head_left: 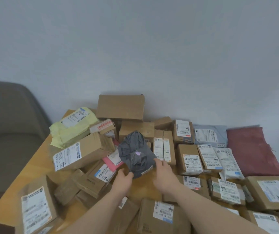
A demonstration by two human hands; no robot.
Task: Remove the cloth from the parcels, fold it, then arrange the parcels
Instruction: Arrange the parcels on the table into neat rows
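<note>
Left hand (122, 180) and right hand (164, 176) each pinch a lower corner of a crumpled dark grey bag parcel (136, 155), lifted above the brown boxes (84, 152). At two o'clock, the folded red cloth (253, 151) lies on the wooden table (34, 166).

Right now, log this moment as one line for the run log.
stage: arranging parcels | hands: left hand and right hand both hold dark grey bag parcel | cloth: folded red cloth far right on table
</note>
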